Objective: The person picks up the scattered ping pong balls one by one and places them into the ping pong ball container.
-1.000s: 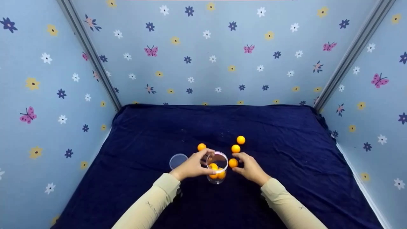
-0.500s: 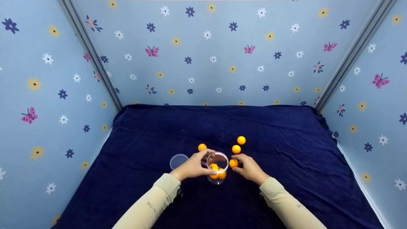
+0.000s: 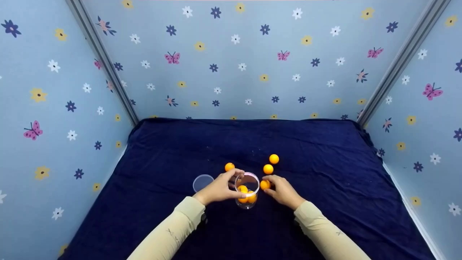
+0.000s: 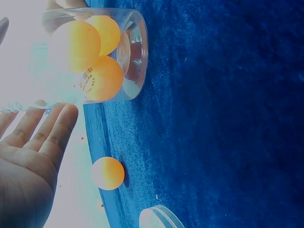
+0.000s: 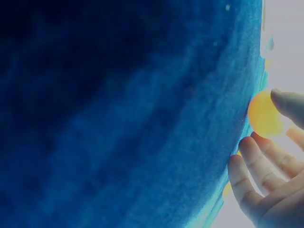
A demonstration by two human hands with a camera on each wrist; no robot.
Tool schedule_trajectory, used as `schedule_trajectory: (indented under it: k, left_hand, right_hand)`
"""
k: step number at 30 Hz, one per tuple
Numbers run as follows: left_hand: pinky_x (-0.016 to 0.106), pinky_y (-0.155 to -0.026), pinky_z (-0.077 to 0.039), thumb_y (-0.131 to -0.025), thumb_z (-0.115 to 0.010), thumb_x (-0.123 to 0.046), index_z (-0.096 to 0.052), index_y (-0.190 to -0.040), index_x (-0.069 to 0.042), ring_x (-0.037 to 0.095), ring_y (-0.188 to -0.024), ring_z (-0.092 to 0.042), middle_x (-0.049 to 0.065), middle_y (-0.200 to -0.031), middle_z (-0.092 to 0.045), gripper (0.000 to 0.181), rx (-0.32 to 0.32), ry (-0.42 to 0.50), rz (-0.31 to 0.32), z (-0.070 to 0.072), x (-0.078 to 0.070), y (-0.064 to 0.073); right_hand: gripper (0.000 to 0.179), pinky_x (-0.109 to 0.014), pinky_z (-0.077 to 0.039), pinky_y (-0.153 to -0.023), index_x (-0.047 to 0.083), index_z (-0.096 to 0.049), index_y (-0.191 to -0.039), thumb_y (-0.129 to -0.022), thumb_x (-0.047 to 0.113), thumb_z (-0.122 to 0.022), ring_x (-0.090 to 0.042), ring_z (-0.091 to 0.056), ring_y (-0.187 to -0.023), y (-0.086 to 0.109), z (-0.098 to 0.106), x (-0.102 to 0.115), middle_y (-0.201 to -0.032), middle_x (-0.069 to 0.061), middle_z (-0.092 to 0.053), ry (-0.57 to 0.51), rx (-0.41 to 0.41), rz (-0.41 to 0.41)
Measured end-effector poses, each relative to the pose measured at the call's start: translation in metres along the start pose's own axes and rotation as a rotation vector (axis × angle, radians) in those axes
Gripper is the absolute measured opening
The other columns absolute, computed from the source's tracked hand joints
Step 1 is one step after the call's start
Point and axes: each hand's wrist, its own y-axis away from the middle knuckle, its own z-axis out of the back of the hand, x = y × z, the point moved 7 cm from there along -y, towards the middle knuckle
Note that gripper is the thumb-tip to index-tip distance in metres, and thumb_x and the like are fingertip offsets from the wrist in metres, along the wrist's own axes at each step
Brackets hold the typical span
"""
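Note:
My left hand (image 3: 218,188) grips a clear round jar (image 3: 247,206) near its rim, thumb on the near side and fingers on the far side. Inside lie three orange ping-pong balls (image 4: 102,78), one with printed marks. Just right of the jar, my right hand (image 3: 285,192) holds an orange ping-pong ball (image 3: 265,185) between thumb and fingers. The right wrist view shows the thumb on top of this ball (image 5: 263,116) and fingertips under it, close over the cloth.
Two more orange balls (image 3: 268,169) lie beyond my right hand. Another loose ball (image 3: 229,167) sits behind my left hand. A clear round lid (image 3: 202,183) lies left of the jar, partly hidden by that hand. Dark blue cloth (image 3: 325,159) covers the table, with patterned walls around it.
My right thumb and fingers have closed in slightly around the ball beside the jar. The left hand and jar stay in place.

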Motion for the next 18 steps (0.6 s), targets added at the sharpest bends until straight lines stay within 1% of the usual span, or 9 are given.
schedule_trajectory:
  k: [6, 8, 11, 14, 18]
  left_hand:
    - [0.037, -0.104, -0.062, -0.087, -0.093, -0.028, -0.056, -0.148, -0.005, 0.028, -0.129, -0.068, 0.013, -0.144, -0.067, 0.074, 0.003, -0.001, 0.006, 0.0, 0.0, 0.0]
    - [0.038, -0.104, -0.062, -0.087, -0.093, -0.028, -0.056, -0.148, -0.005, 0.029, -0.129, -0.068, 0.013, -0.143, -0.067, 0.074, 0.004, 0.0, 0.005, 0.0, 0.0, 0.0]
    - [0.04, -0.103, -0.062, -0.087, -0.093, -0.026, -0.056, -0.148, -0.003, 0.032, -0.128, -0.069, 0.015, -0.143, -0.067, 0.074, -0.001, 0.011, -0.003, 0.0, 0.0, 0.0]
    - [0.044, -0.103, -0.062, -0.087, -0.093, -0.025, -0.057, -0.147, -0.001, 0.034, -0.127, -0.069, 0.017, -0.144, -0.067, 0.074, -0.008, 0.025, -0.014, 0.0, 0.0, 0.0]
    - [0.047, -0.103, -0.062, -0.087, -0.093, -0.024, -0.058, -0.145, 0.0, 0.035, -0.125, -0.07, 0.018, -0.143, -0.067, 0.073, -0.013, 0.03, -0.025, -0.001, 0.0, 0.0]
  right_hand:
    - [0.037, -0.054, -0.059, -0.1, -0.003, -0.073, -0.128, -0.093, 0.006, -0.083, -0.034, -0.074, -0.111, -0.002, 0.005, 0.003, -0.124, -0.018, -0.077, -0.014, 0.0, -0.025]
    - [0.037, -0.054, -0.06, -0.1, -0.002, -0.073, -0.128, -0.093, 0.006, -0.084, -0.034, -0.074, -0.111, -0.003, 0.009, 0.005, -0.124, -0.017, -0.077, -0.013, -0.011, -0.02]
    - [0.037, -0.053, -0.061, -0.099, -0.002, -0.073, -0.128, -0.093, 0.005, -0.084, -0.034, -0.075, -0.109, -0.003, 0.015, 0.009, -0.123, -0.017, -0.077, -0.017, -0.036, -0.001]
    - [0.037, -0.052, -0.062, -0.097, -0.003, -0.073, -0.127, -0.093, 0.004, -0.084, -0.033, -0.075, -0.106, -0.003, 0.021, 0.014, -0.121, -0.017, -0.078, -0.029, -0.06, 0.02]
    - [0.036, -0.05, -0.063, -0.094, -0.003, -0.073, -0.125, -0.092, 0.003, -0.085, -0.031, -0.075, -0.101, -0.004, 0.028, 0.021, -0.116, -0.015, -0.078, -0.045, -0.09, 0.04]
